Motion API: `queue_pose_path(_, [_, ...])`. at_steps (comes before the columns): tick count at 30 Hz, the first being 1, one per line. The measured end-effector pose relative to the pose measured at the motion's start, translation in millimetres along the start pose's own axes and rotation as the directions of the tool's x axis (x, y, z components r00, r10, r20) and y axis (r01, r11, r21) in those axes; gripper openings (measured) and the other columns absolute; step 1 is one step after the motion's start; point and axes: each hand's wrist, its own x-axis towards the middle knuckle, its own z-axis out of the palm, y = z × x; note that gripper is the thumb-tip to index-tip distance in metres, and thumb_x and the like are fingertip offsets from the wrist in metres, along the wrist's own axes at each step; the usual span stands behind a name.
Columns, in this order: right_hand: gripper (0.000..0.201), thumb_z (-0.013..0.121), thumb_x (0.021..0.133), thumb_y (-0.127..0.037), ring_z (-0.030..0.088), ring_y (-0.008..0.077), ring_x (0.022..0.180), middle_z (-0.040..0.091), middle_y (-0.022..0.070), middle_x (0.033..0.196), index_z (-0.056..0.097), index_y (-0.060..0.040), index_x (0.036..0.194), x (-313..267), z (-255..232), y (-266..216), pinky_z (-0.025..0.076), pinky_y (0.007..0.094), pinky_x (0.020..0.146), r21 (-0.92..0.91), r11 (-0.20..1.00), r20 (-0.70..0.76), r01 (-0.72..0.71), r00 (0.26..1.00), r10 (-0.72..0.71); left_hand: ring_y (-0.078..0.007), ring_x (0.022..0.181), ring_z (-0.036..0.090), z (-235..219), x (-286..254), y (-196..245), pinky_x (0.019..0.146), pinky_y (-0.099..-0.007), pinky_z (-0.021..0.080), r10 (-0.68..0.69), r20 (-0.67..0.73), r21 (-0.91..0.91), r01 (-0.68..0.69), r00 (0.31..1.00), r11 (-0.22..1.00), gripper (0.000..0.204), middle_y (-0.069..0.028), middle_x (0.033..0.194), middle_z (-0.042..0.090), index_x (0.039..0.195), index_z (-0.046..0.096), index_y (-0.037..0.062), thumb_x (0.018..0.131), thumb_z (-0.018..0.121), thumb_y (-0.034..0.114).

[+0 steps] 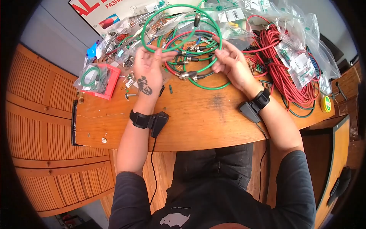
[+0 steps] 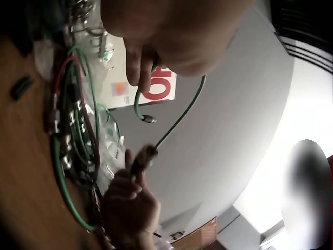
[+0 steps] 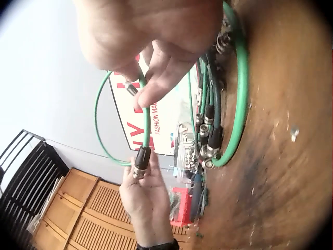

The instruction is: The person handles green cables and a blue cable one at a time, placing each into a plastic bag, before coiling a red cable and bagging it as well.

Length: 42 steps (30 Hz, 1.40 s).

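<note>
A coiled green cable (image 1: pixel 142 32) is held up above the table between both hands, one metal-ended connector (image 1: pixel 197 20) showing inside its loop. My left hand (image 1: pixel 149 65) pinches the loop's left side between thumb and fingers. On the loop's right side, my right hand (image 1: pixel 233 64) grips the cable with curled fingers. The right wrist view shows a black-and-metal connector (image 3: pixel 141 160) in front of the left hand (image 3: pixel 148 200), and a second connector (image 3: pixel 131 89) beside the right hand's fingertips. Part of the grip is hidden in the left wrist view by the left palm (image 2: pixel 166 36).
Beneath the held loop lie more green and red cables (image 1: pixel 202 87) with metal connectors. A red cable bundle (image 1: pixel 284 76) and clear plastic bags (image 1: pixel 301 63) cover the right side. At left stands a red bin (image 1: pixel 113 82) with a bagged green cable (image 1: pixel 90 76).
</note>
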Motion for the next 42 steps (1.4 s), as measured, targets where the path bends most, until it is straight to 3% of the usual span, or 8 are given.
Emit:
queue_pose_path(4, [0.075,0.061,0.094,-0.006,0.071,0.0243,0.084,0.064,0.0091,0.091,0.014,-0.0040,0.152,-8,12,-3,0.061,0.0304,0.071,0.098,0.992,0.082,-0.079,0.994,0.071,-0.0355,0.101,0.068,11,-15,-10,0.093,-0.0435,0.053,-0.302,0.117,-0.210,0.321,0.946,0.923,0.009,-0.0188,0.109,0.063,0.104,0.047,0.0042,0.097,0.054,0.005])
queue_pose_path(9, [0.076,0.060,0.095,-0.004,0.071,0.0247,0.088,0.067,0.0108,0.099,0.012,-0.0078,0.153,-3,-1,-1,0.062,0.0313,0.074,0.254,0.957,0.188,-0.138,0.978,0.091,-0.0378,0.109,0.064,14,-20,-17,0.099,-0.0466,0.051,-0.345,0.377,-0.401,0.487,0.860,0.776,0.009,-0.0212,0.116,0.064,0.104,0.052,0.0041,0.095,0.055,0.001])
queue_pose_path(14, [0.044,0.058,0.097,-0.009,0.071,0.0204,0.090,0.067,0.0109,0.108,0.043,-0.0044,0.138,-4,-6,-2,0.061,0.0286,0.077,0.365,0.887,0.374,-0.282,0.917,0.137,-0.0373,0.109,0.064,17,-23,-9,0.099,-0.0470,0.051,-0.452,0.389,-0.428,0.592,0.803,0.683,0.011,-0.0208,0.116,0.064,0.107,0.055,0.0018,0.097,0.053,0.007])
queue_pose_path(18, [0.028,0.056,0.099,-0.013,0.069,0.0180,0.097,0.066,0.0080,0.112,0.054,-0.0030,0.125,-5,6,-3,0.058,0.0288,0.084,0.222,0.962,0.194,-0.161,0.974,0.118,-0.0376,0.118,0.057,4,-17,-12,0.104,-0.0498,0.045,-0.429,0.487,-0.595,0.648,0.761,0.476,0.035,-0.0217,0.120,0.062,0.122,0.051,-0.0072,0.094,0.047,0.013])
queue_pose_path(23, [0.023,0.057,0.098,-0.013,0.068,0.0191,0.100,0.064,0.0095,0.115,0.057,-0.0028,0.119,-5,2,2,0.057,0.0292,0.085,0.200,0.974,0.113,-0.102,0.990,0.081,-0.0381,0.127,0.049,17,-22,-11,0.110,-0.0482,0.041,-0.445,0.430,-0.571,0.619,0.785,0.539,0.041,-0.0237,0.131,0.054,0.125,0.049,-0.0101,0.091,0.045,0.012])
queue_pose_path(25, [0.022,0.057,0.098,-0.011,0.068,0.0217,0.100,0.064,0.0107,0.114,0.056,-0.0030,0.119,-5,2,2,0.057,0.0308,0.086,0.214,0.972,0.087,-0.098,0.993,0.081,-0.0377,0.128,0.049,20,-21,-5,0.108,-0.0482,0.042,-0.453,0.449,-0.715,0.614,0.770,0.336,0.041,-0.0248,0.129,0.054,0.128,0.049,-0.0073,0.089,0.046,0.008])
queue_pose_path(33, [0.018,0.056,0.098,-0.010,0.067,0.0263,0.103,0.064,0.0121,0.111,0.054,-0.0051,0.115,-3,2,1,0.056,0.0357,0.090,0.215,0.970,0.152,-0.110,0.985,0.078,-0.0298,0.122,0.056,25,-29,-27,0.107,-0.0428,0.045,-0.355,0.427,-0.530,0.549,0.831,0.647,0.025,-0.0192,0.125,0.059,0.121,0.053,-0.0013,0.097,0.054,0.007])
queue_pose_path(42, [0.020,0.045,0.104,-0.023,0.066,0.0283,0.105,0.060,0.0113,0.111,0.052,-0.0061,0.110,-2,3,-7,0.055,0.0387,0.089,0.087,0.986,0.217,-0.140,0.969,0.119,-0.0275,0.113,0.062,15,-23,-24,0.100,-0.0417,0.050,-0.384,0.378,-0.458,0.530,0.843,0.713,0.022,-0.0176,0.119,0.062,0.120,0.050,0.0006,0.101,0.049,0.011])
